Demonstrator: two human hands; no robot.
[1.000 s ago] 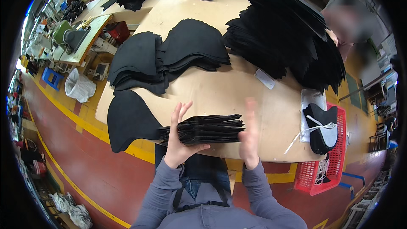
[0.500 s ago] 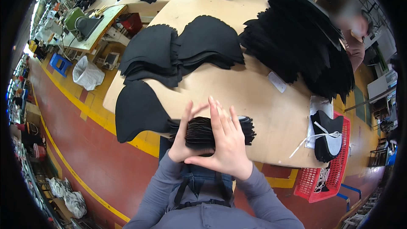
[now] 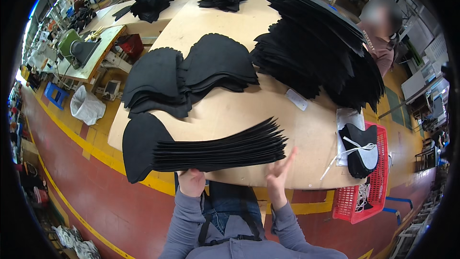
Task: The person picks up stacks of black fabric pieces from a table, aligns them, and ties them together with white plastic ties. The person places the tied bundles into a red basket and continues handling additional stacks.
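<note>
A thick stack of black cut pieces (image 3: 218, 152) lies sideways across the near edge of the table, its layered edges facing me and fanned upward at the right end. My left hand (image 3: 192, 182) is under the near side of the stack toward its left end, gripping it from below with the fingers partly hidden. By the stack's right end is my right hand (image 3: 280, 175), open with fingers stretched; whether it touches the edges I cannot tell. One rounded black piece (image 3: 143, 146) sits at the left corner, partly behind the stack.
Two piles of rounded black pieces (image 3: 155, 79) (image 3: 220, 62) lie farther back on the table (image 3: 230, 108). A tall heap (image 3: 316, 50) spreads at the right, near a white tag (image 3: 296, 99). A tied bundle (image 3: 358, 151) overhangs a red basket (image 3: 357, 206). A person (image 3: 378, 43) stands beyond.
The stack, upright between both palms before, now lies stretched out sideways. My left hand has moved down beneath it; my right hand has come off it toward the right. The view has shifted slightly.
</note>
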